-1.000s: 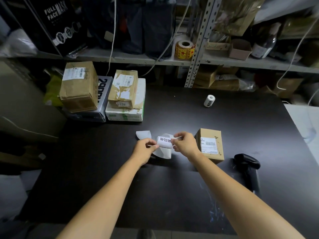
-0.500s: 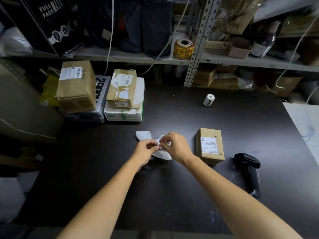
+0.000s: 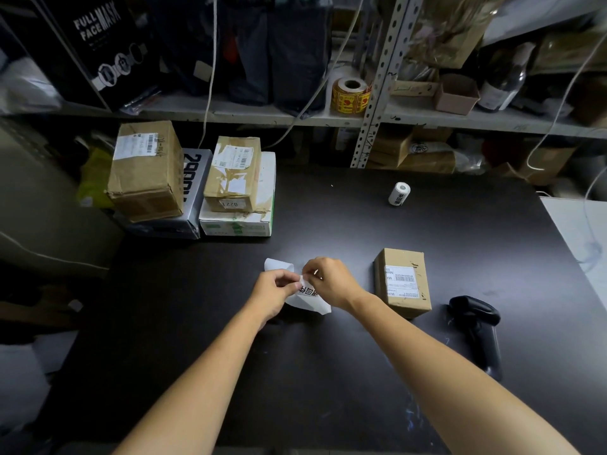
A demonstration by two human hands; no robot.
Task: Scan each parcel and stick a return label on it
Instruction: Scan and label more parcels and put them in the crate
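Over the middle of the black table (image 3: 328, 356), my left hand (image 3: 274, 292) and my right hand (image 3: 328, 284) pinch a white return label (image 3: 308, 292) with black print, its backing paper hanging below. A small brown parcel (image 3: 404, 282) with a barcode label lies just right of my right hand. Further right lies a black handheld scanner (image 3: 478, 326). A white roll of labels (image 3: 399, 193) stands at the back of the table.
At the back left, two brown parcels (image 3: 146, 170) (image 3: 233, 174) are stacked on a silver box (image 3: 193, 192) and a white box (image 3: 239, 221). A loose white backing piece (image 3: 277, 265) lies behind my hands. Cluttered metal shelves (image 3: 371, 116) run along the back.
My right hand has moved left to meet my left hand, and the label now hangs tilted between the fingertips of both hands.
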